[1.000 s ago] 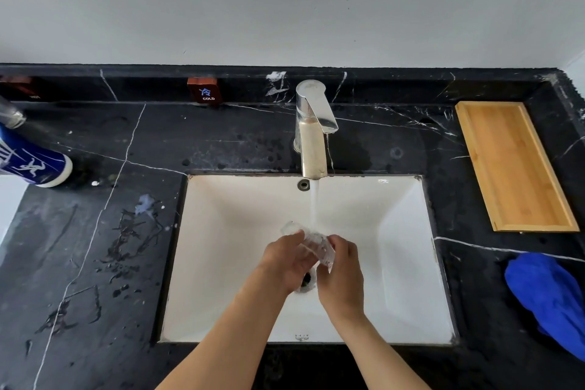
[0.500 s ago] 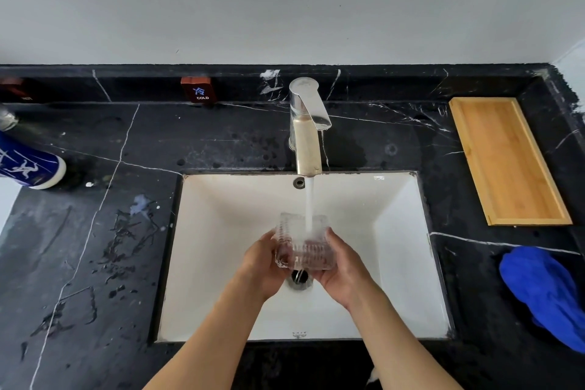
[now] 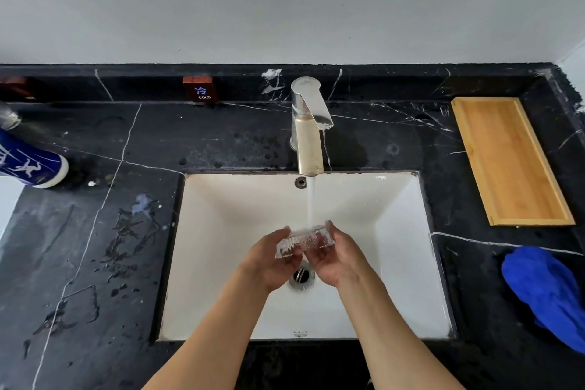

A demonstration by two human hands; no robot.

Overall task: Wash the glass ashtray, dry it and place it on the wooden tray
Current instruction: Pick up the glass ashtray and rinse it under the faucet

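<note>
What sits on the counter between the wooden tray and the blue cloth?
Nothing: in the head view, only bare black counter crossed by a white vein separates the wooden tray from the blue cloth.

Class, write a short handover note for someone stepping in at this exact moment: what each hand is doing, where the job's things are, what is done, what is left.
Left hand: holding the glass ashtray from its left end.
Right hand: holding its right end.
The ashtray is over the sink, under the running stream from the tap.
Wooden tray: on the counter to the right, nothing on it. Blue cloth: lying on the counter nearer than the tray.
Done: rinsing is under way.
Left: finish washing, shut off the tap, dry, probably with the cloth, set the ashtray on the tray.
</note>
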